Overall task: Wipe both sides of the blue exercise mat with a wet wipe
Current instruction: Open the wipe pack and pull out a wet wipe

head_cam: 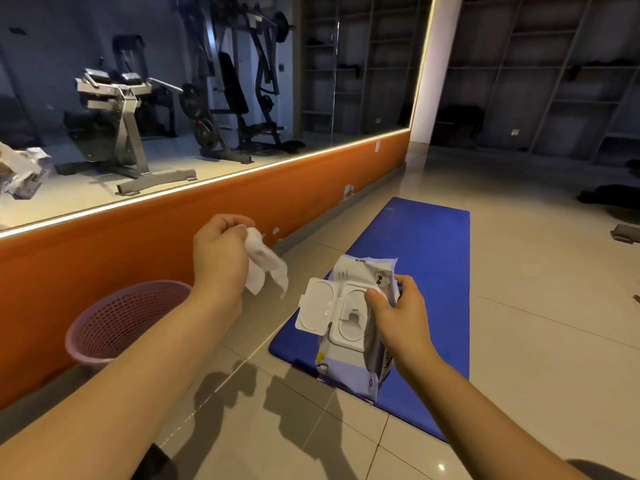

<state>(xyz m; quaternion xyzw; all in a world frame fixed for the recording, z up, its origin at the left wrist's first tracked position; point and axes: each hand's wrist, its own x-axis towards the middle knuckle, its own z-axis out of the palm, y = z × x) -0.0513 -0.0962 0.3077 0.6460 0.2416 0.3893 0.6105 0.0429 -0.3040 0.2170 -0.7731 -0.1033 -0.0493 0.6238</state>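
While wipe (265, 268) is pinched in left fingers (239, 227) and pack (349, 327) clasped in right hand (403, 308), mat (434, 244) is laid lengthwise ahead, rightward.

1. A gym is shown.
2. A large wall mirror (311, 81), edged by a lit strip (207, 183), is set above an orange wall band (104, 271).
3. Weight-training equipment is seen in the mirror: a black plate-loaded machine (239, 81) with a padded seat, and a grey machine (114, 109) with black pads.
4. A weight plate (280, 27) is carried high on the black machine.
5. A blue exercise mat (426, 244) is laid flat on the glossy tiled floor (536, 323) beside the mirrored wall.
6. Tall open shelving (571, 81) is fitted along the far wall.
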